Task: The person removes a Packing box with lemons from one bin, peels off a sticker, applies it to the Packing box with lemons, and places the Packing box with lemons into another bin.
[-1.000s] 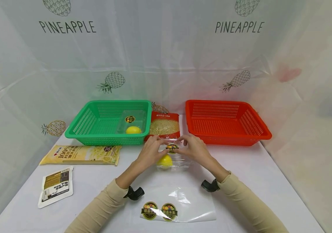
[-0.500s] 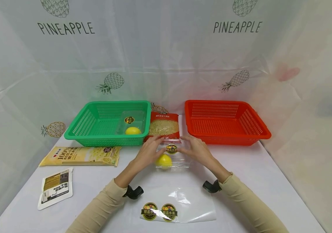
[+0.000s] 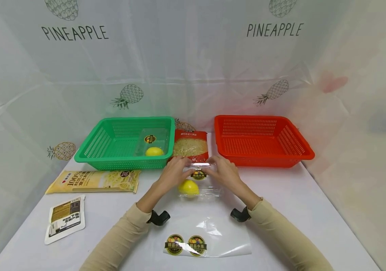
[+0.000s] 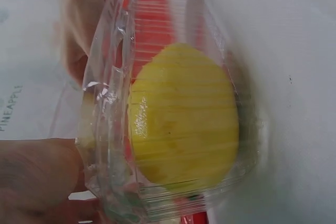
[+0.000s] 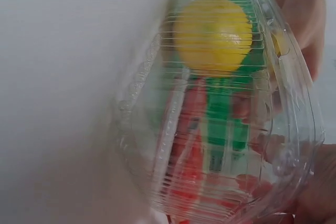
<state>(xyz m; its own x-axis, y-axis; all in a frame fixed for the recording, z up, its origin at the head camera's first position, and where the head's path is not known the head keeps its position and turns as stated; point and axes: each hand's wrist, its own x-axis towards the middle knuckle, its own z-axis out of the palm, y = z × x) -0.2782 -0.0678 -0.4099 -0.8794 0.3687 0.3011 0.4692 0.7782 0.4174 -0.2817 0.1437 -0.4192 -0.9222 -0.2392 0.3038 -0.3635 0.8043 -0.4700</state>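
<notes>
A clear plastic clamshell box (image 3: pixel 209 185) rests on the white table with a lemon (image 3: pixel 188 187) inside its left half. On its lid is a round black-and-gold sticker (image 3: pixel 199 174). My left hand (image 3: pixel 172 176) holds the box's left far corner, its thumb on the lid beside the sticker. Opposite it, my right hand (image 3: pixel 227 175) holds the right far corner, fingers bent over the far edge. Through the ribbed wall, the left wrist view shows the lemon (image 4: pixel 184 119) up close. In the right wrist view some fingertips (image 5: pixel 254 182) show through the plastic.
Behind stand a green basket (image 3: pixel 128 164), holding another stickered box (image 3: pixel 160 137) with a lemon, and a red basket (image 3: pixel 260 162). A red pasta bag (image 3: pixel 191 146) lies between them. Leftward are a yellow pasta bag (image 3: pixel 94 181) and a white pouch (image 3: pixel 65 218). A sticker sheet (image 3: pixel 223 241) lies in front.
My thumbs drew apart from the sticker, then came back close to its edges. My fingers now bend over the far edge of the box, which has shifted slightly left in view.
</notes>
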